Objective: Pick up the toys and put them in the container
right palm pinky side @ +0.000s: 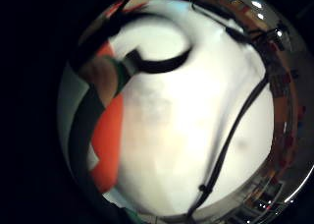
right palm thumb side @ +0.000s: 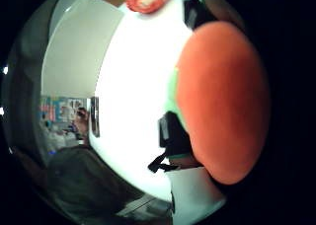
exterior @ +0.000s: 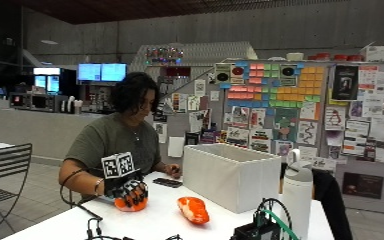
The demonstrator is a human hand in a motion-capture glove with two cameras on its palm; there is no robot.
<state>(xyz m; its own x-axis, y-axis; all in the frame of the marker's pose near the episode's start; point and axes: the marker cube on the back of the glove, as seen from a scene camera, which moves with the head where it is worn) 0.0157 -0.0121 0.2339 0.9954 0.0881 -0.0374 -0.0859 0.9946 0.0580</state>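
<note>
Gripping orange toy (exterior: 127, 202) on table (exterior: 145, 222): gloved right hand (exterior: 131, 191), fingers curled round it. Recommend lift straight up, carry over rim of white container (exterior: 235, 175), w/o knocking second orange toy (exterior: 193, 209) lying nearby.

gloved right hand (exterior: 131, 192) low, fingers apparently curled; bare left hand (exterior: 173, 171) further back

Shared office space, sticky-note board (exterior: 292, 95), wall screens (exterior: 102, 72), concrete walls (exterior: 179, 30)
</note>
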